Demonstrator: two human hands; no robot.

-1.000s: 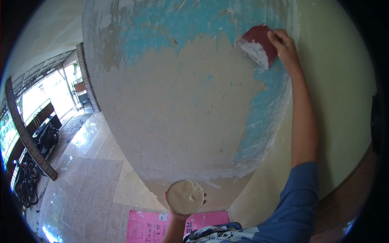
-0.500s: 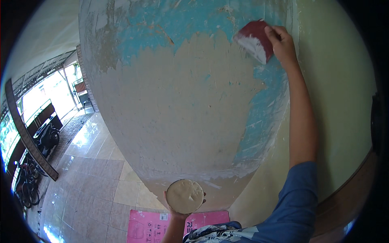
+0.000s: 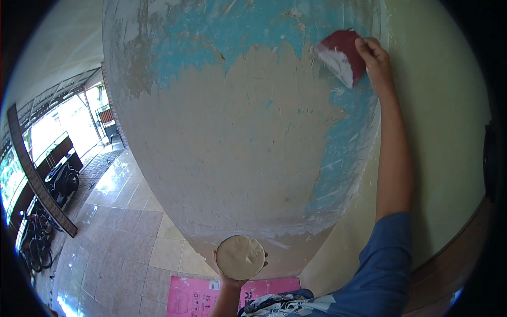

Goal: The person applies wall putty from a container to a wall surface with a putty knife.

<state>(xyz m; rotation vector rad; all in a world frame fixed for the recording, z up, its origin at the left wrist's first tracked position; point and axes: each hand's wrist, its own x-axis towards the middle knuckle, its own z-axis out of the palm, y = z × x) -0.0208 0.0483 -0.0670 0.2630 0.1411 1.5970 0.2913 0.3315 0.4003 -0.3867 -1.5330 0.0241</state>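
My right hand [image 3: 376, 63] grips a dark red putty scraper [image 3: 346, 50] by its edge, thumb on top. Whitish putty coats the lower left part of the scraper, which is against or very near the upper right of the wall [image 3: 237, 137]. Beige putty covers most of that wall, while turquoise paint shows along the top and right. Low in front, my left hand [image 3: 231, 279] holds up a round container of beige putty [image 3: 241, 257] from beneath, its fingers curled round the far side. The putty's surface is lumpy at the right.
A pale green wall [image 3: 438, 132] adjoins at the right. Pink cardboard [image 3: 182, 296] lies on the tiled floor [image 3: 121, 243] beneath me. Off to the left are a motorcycle [image 3: 62, 182], a bicycle [image 3: 39, 243] and a bright opening.
My right hand and the scraper have shifted slightly right and down along the wall. My left hand keeps the putty container in nearly the same place.
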